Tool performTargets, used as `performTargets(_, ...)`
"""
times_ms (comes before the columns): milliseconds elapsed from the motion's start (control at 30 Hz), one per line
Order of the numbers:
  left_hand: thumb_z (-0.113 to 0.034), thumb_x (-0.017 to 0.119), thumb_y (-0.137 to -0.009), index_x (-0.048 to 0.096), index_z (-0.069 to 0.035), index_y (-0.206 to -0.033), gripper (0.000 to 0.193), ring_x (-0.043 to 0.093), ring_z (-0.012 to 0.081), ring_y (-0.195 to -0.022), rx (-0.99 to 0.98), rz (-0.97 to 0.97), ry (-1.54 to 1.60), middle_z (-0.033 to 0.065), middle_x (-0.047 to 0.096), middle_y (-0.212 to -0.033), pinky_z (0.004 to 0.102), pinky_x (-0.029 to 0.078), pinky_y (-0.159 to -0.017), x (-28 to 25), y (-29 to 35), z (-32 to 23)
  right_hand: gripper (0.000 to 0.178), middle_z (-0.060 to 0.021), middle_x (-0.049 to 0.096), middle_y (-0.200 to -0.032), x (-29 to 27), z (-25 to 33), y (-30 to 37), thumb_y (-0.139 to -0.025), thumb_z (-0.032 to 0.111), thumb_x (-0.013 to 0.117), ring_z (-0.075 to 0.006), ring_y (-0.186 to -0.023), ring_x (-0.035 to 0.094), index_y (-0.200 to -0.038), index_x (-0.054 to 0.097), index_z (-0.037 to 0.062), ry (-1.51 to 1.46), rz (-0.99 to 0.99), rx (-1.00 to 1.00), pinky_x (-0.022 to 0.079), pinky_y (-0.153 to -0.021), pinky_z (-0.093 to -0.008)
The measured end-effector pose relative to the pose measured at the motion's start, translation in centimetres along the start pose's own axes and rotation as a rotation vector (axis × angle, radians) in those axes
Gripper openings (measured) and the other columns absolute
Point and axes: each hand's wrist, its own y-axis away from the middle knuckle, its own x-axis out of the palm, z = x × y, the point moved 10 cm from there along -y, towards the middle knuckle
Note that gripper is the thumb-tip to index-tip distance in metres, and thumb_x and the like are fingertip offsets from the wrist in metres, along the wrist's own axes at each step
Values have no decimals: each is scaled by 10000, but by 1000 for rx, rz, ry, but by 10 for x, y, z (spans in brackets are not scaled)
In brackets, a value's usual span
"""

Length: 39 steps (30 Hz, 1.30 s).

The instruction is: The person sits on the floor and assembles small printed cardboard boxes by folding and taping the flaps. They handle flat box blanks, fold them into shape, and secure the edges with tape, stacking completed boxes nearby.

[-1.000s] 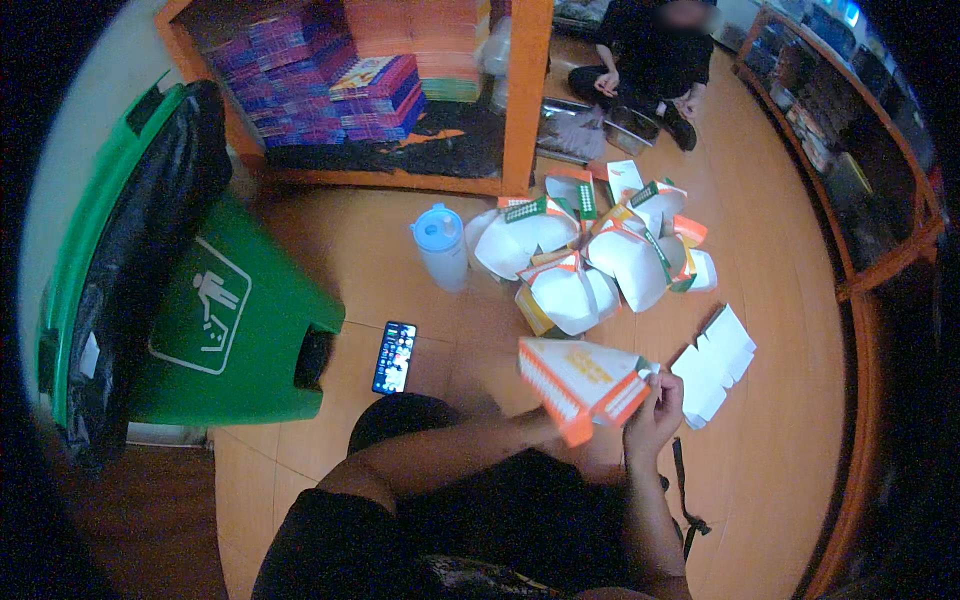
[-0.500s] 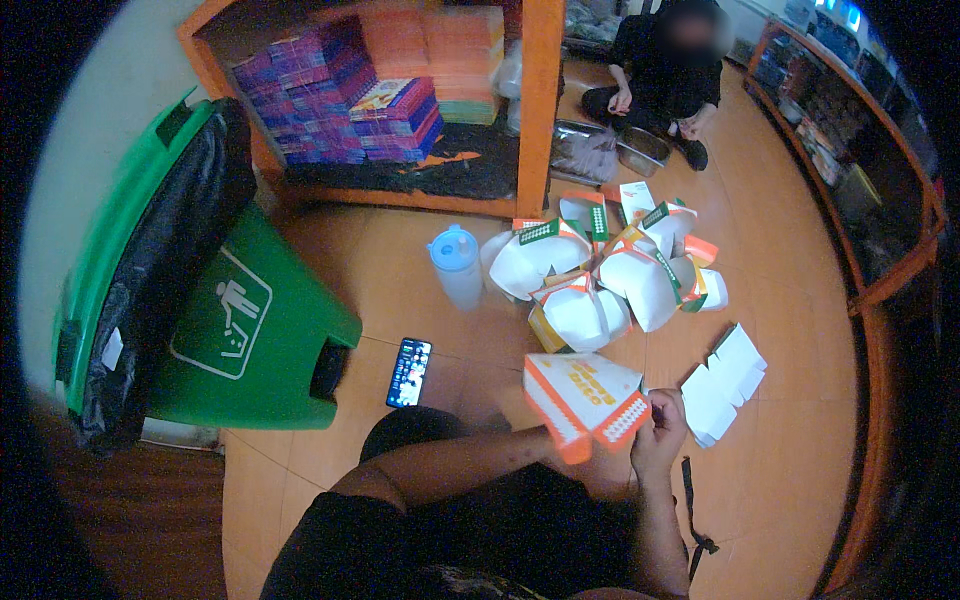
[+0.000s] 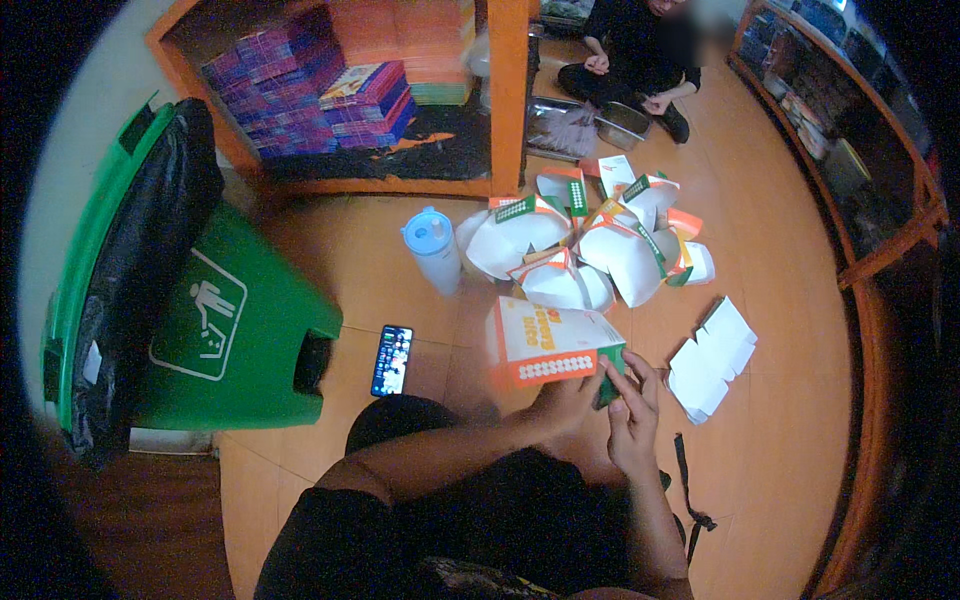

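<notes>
A white, orange and green paper food box [image 3: 548, 335] is held in front of me, its orange printed side facing up. My left hand [image 3: 572, 398] is closed on its near edge, partly blurred. My right hand [image 3: 634, 415] pinches the green end panel between thumb and fingers. Beyond the box lies a heap of folded paper food boxes [image 3: 570, 285], white inside with orange and green edges. To the right of my right hand, flat white box blanks [image 3: 712, 358] lie on the floor.
A lidded blue tumbler [image 3: 433, 255] and a lit phone [image 3: 391, 360] are on the tiled floor, left of the boxes. A green bin [image 3: 270, 310] stands far left. Behind is an orange shelf [image 3: 507, 110] with stacked cartons. Another person [image 3: 630, 60] sits at the back beside metal trays [image 3: 560, 130].
The held box has moved up and left and turned, showing its green end panel. My right hand has shifted left onto that panel. The whole view has shifted slightly.
</notes>
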Motion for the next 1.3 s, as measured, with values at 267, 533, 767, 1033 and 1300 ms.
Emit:
performTargets(267, -173, 506, -955, 569, 59, -1108, 285, 619, 373, -921, 33, -172, 83, 265, 616, -977, 440, 463, -812, -56, -38, -8, 261, -153, 593, -1075, -42, -30, -1, -972, 213, 505, -216, -917, 588, -1075, 598, -9, -95, -279, 73, 494, -807, -319)
performTargets(533, -56, 559, -880, 251, -23, -1401, 606, 352, 279, -1314, -124, -571, 445, 164, 355, -1403, 391, 264, -1105, -130, -57, 1, 343, -176, 632, -1101, -226, -175, 39, -899, 211, 615, -241, -978, 614, -1157, 586, -12, 320, -707, 548, 490, -843, -341)
performTargets(767, -13, 564, -857, 362, -13, -1313, 498, 397, 256, -1248, 84, -641, 192, 144, 421, -1308, 384, 297, -1079, -147, -57, -9, 538, -194, 641, -1012, -248, -375, 180, -815, 327, 700, -303, -915, 641, -1163, 579, -66, 422, -558, 1275, 536, -738, -420)
performTargets(1033, -270, 799, -714, 390, -45, -1323, 767, 373, 416, -1258, 132, -639, -920, 231, 419, -1320, 458, 342, -1047, -288, -101, 15, 236, -170, 655, -871, -161, -388, 181, -831, 88, 652, -284, -658, 664, -986, 618, -88, -335, -764, 1296, 571, -544, -410)
performTargets(1300, -187, 863, -596, 461, -106, -1267, 786, 479, 400, -1153, -34, -535, -769, 218, 469, -1261, 467, 430, -957, -275, -130, 92, 200, -131, 651, -821, -198, -409, 197, -821, 97, 612, -257, -626, 643, -915, 647, -76, -112, -592, 1317, 536, -518, -383)
